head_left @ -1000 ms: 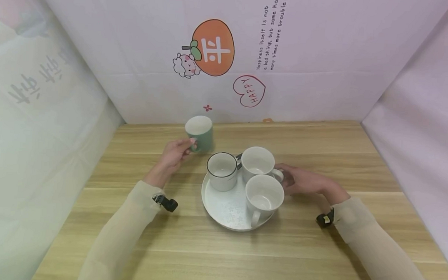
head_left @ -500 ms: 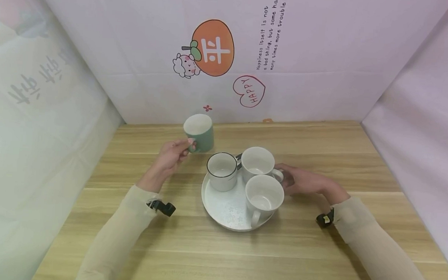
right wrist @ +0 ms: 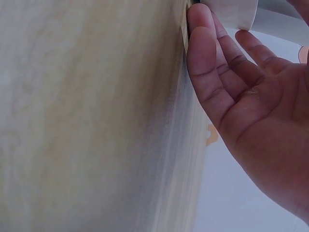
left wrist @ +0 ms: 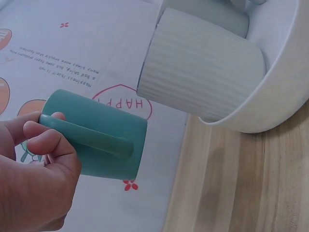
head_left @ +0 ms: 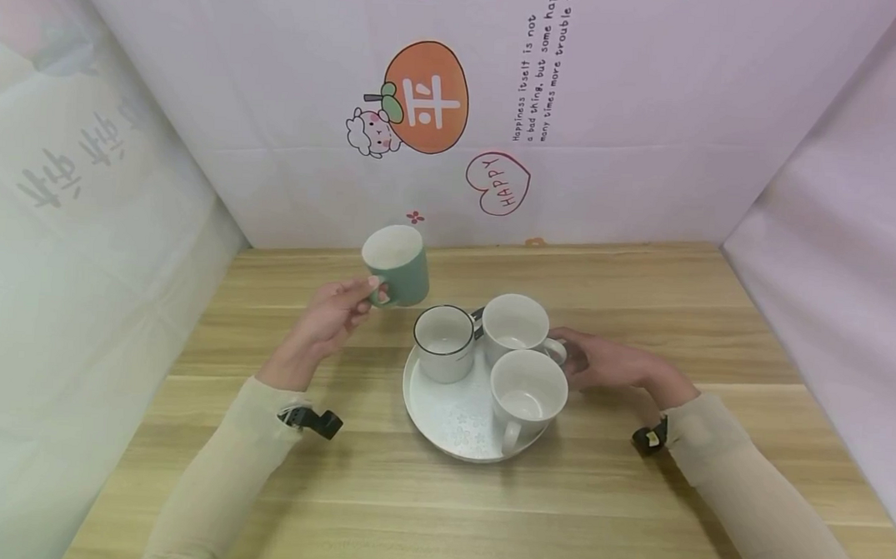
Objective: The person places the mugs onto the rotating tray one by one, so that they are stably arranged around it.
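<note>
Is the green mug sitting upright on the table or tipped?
Tipped and off the table: the left hand holds the green mug by its handle, mouth tilted toward the camera.

A light wooden table (head_left: 633,504) with a pale grain fills the lower part of the head view and is boxed in on three sides by white printed sheeting. The back sheet (head_left: 650,113) carries an orange fruit cartoon (head_left: 426,97) with a small sheep beside it, a red heart outline (head_left: 499,182) lettered HAPPY, and lines of small dark text running upward. The left sheet (head_left: 83,213) shows faint grey characters, the right sheet (head_left: 856,214) is plain, and the light is soft and even.
</note>
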The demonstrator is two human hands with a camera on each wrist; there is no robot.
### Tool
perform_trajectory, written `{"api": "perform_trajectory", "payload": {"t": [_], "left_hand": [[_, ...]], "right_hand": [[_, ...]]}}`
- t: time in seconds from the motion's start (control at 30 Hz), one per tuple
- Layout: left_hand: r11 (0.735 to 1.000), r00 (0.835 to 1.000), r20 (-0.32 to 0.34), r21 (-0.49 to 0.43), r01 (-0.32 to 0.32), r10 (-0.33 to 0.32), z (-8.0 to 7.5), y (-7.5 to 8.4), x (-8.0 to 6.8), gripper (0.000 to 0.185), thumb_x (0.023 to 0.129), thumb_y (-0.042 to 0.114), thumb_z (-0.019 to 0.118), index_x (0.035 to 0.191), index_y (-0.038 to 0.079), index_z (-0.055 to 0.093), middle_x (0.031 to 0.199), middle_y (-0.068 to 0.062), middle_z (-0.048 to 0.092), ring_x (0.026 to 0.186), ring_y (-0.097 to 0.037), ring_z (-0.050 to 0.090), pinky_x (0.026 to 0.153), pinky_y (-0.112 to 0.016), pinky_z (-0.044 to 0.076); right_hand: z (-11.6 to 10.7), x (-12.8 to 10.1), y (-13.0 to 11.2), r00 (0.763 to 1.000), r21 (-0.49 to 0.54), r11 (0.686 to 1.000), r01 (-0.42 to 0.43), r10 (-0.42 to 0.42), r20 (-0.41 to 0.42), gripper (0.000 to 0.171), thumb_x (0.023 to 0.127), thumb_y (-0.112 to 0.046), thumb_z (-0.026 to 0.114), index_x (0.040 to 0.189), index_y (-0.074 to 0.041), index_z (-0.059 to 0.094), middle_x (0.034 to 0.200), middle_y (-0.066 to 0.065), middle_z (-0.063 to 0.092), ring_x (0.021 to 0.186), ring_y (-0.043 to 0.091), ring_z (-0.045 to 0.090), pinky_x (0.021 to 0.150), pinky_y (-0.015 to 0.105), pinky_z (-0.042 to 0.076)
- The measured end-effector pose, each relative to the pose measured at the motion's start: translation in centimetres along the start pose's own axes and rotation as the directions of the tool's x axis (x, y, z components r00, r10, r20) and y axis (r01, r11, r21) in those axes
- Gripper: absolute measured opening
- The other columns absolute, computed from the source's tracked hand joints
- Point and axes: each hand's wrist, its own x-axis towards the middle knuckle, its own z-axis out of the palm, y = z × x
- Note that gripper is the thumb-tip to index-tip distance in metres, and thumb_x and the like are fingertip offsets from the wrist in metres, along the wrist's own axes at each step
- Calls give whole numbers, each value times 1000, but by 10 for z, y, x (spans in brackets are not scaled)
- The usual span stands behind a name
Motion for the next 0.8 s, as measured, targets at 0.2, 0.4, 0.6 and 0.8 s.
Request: {"api": "perform_trajectory", "payload": {"t": [0.2, 0.4, 0.6, 0.8], "left_hand": [[1000, 1000, 29, 7, -7, 6, 2, 7, -10, 29, 93, 24, 58, 103, -3, 60, 81, 4, 62, 59, -3, 40, 51, -12, 32], [999, 997, 61, 31, -45, 43, 3, 11, -21, 22, 94, 23, 57, 95, 2, 64, 79, 4, 59, 58, -5, 38, 51, -14, 31], [998, 997, 74, 54, -42, 38, 6, 16, -31, 27, 94, 26, 57, 100, 1, 63, 81, 5, 59, 60, -5, 39, 53, -14, 33], [997, 994, 104, 56, -49, 43, 9, 19, -40, 23, 94, 23, 56, 99, 3, 64, 81, 5, 59, 59, -6, 37, 53, -15, 31]], "right_hand": [[1, 0, 0, 1000, 7, 1000, -2, 2, 0, 77, 80, -26, 74, 142, -24, 28, 118, 12, 56, 105, 25, 61, 76, 32, 55], [1, 1, 1, 1000, 7, 1000, 0, 0, 5, 76, 81, -26, 74, 142, -24, 28, 120, 12, 56, 105, 24, 61, 76, 32, 55], [0, 1, 1, 1000, 7, 1000, -4, 4, 2, 77, 80, -27, 74, 142, -25, 29, 120, 12, 56, 106, 25, 60, 76, 32, 56], [0, 1, 2, 1000, 4, 1000, -3, 3, -1, 77, 80, -26, 74, 142, -25, 29, 120, 12, 56, 106, 25, 60, 77, 31, 55]]}}
